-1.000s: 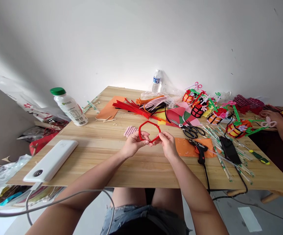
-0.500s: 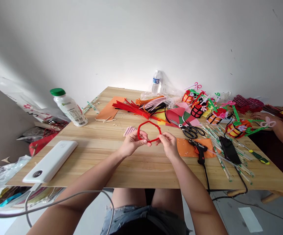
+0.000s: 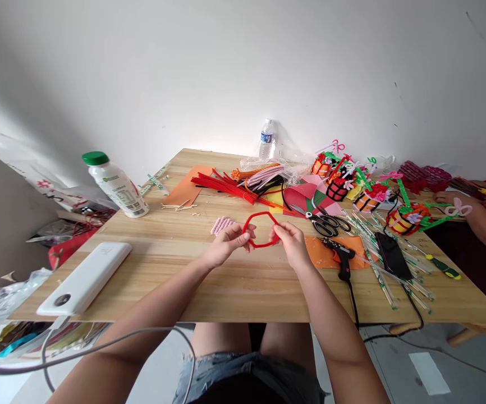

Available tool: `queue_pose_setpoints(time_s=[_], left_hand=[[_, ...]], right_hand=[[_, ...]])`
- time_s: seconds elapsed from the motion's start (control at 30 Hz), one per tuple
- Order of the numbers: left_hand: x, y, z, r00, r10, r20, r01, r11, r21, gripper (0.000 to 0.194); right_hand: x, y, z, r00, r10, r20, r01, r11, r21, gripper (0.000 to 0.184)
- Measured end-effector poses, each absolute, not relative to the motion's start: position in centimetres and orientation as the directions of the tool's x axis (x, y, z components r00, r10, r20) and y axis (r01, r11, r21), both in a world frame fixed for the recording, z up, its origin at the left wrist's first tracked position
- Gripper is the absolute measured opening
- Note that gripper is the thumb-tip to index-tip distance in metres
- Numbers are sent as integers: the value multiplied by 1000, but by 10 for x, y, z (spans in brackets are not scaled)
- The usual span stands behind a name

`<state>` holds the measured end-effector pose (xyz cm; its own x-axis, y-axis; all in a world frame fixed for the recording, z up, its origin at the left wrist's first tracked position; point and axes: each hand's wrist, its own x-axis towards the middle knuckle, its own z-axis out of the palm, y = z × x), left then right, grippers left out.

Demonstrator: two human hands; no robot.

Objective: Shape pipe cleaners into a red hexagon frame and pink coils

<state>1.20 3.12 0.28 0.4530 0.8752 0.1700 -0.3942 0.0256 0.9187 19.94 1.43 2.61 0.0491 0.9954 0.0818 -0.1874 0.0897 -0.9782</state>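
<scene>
A red pipe cleaner bent into an angular ring is held just above the wooden table, in the middle. My left hand pinches its left side with closed fingers. My right hand pinches its right side, fingers closed as well. A small pink coiled piece lies on the table just left of the ring. Behind it lies a pile of red, orange, pink and black pipe cleaners.
Black scissors, a black glue gun on orange felt and a dark phone lie to the right. Finished little baskets stand at back right. A white bottle and power bank sit left. Another person's arm reaches in at far right.
The ring has turned a little in my fingers and my hands have drawn slightly closer together. The other person's hand has shifted at the far right.
</scene>
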Motion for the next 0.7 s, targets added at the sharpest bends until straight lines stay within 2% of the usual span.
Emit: queue_pose_setpoints(time_s=[0.2, 0.4, 0.6, 0.7], left_hand=[[12, 37, -1, 342, 935, 96, -433, 66, 899, 34], [13, 37, -2, 313, 943, 114, -478, 53, 877, 33], [14, 36, 0, 375, 927, 23, -488, 177, 855, 38], [15, 35, 0, 363, 932, 21, -471, 164, 867, 35]], right_hand=[[198, 15, 26, 47, 999, 4, -236, 15, -972, 27], [199, 15, 24, -9, 1000, -17, -284, -19, -959, 32], [199, 16, 25, -25, 997, -68, -387, -72, -919, 35], [198, 16, 26, 9, 998, -68, -382, -60, -922, 35]])
